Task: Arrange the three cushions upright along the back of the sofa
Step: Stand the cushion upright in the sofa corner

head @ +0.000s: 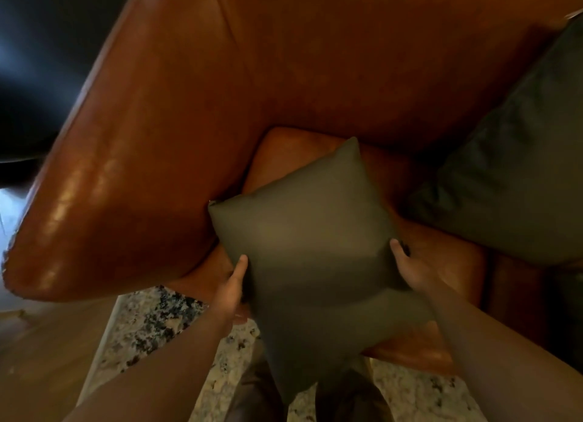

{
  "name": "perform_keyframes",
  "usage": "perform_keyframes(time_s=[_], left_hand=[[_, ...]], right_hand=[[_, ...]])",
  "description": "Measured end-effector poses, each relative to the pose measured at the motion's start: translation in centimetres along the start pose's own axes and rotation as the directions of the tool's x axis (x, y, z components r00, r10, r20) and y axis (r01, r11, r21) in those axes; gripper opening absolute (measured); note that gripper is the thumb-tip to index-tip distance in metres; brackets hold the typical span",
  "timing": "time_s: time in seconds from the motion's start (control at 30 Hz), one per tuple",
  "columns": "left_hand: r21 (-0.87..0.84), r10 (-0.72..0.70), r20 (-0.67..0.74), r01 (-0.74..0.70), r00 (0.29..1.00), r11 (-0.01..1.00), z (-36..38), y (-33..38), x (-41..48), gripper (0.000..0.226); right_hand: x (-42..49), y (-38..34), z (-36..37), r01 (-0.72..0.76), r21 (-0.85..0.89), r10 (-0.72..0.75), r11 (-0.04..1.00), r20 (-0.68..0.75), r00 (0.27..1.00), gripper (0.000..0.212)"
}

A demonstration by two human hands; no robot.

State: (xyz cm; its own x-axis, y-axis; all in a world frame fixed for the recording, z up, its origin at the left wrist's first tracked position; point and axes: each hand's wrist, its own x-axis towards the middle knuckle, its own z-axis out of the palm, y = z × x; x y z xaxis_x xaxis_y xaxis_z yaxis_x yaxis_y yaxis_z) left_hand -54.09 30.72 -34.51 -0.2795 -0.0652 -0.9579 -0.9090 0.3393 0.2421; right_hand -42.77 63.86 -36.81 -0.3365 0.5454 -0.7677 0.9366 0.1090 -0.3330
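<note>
cushion: a dark olive cushion (312, 241) at the centre of the frame, held clear of the seat. It is turned like a diamond, one corner pointing up toward the sofa back and the opposite corner hanging down toward the bottom edge.
left hand: the left hand (232, 292) grips the cushion's left edge, thumb on the front face. The fingers are hidden behind.
right hand: the right hand (410, 270) grips the right edge the same way, thumb in front and fingers out of sight.
hands to cushion: one on each side at about mid-height, with the cushion's full width between them.
seat: the brown leather seat (284, 150) shows just above and behind the cushion, in the corner where the armrest (110, 185) meets the back (315, 74).
second cushion: the second cushion (511, 175), in the upper right of the frame, leans against the back and is cut off by the frame edge.
third cushion: I cannot make one out. A dark shape at the lower right edge is too dim to name.
step: this looks like carrying the cushion to the free corner spot, left of the second cushion.
next move: it calls for turning the cushion square, setting one edge on the seat and resting its face against the back. The soft filling may slump, so it should be let go only once it leans.
around: a speckled rug (151, 327) and a wooden floor (47, 342) at the lower left.
</note>
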Motion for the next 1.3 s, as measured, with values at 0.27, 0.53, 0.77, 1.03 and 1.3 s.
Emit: perform_keyframes(time_s=[0.27,0.53,0.77,1.03,1.3], left_hand=[[-0.063,0.048,-0.077,-0.053,0.996,0.997,2.0,-0.2,-0.5,0.092],[0.142,0.351,-0.129,-0.334,0.927,0.932,-1.2,5.3,-3.4,0.086],[0.263,0.363,0.181,-0.401,0.914,0.877,-3.7,15.5,-9.9,0.055],[-0.089,0.567,0.173,-0.561,0.805,0.823,-4.2,22.5,-9.7,0.041],[-0.101,0.574,0.140,-0.565,0.807,0.819,0.6,25.4,-6.9,0.060]], right_hand=[[-1.2,-0.5,-0.5,-0.091,-0.020,0.092,0.996,0.021,0.996,0.081],[-6.2,-2.2,-4.8,-0.086,-0.003,0.086,0.996,0.085,0.993,0.075],[-9.5,-5.7,-13.0,-0.056,0.347,0.001,0.936,0.156,0.988,0.050],[-8.4,-7.8,-16.5,0.035,0.918,-0.115,0.395,0.012,0.993,0.036],[-6.5,-15.8,-12.1,0.261,0.782,-0.238,0.566,-0.148,0.960,0.061]])
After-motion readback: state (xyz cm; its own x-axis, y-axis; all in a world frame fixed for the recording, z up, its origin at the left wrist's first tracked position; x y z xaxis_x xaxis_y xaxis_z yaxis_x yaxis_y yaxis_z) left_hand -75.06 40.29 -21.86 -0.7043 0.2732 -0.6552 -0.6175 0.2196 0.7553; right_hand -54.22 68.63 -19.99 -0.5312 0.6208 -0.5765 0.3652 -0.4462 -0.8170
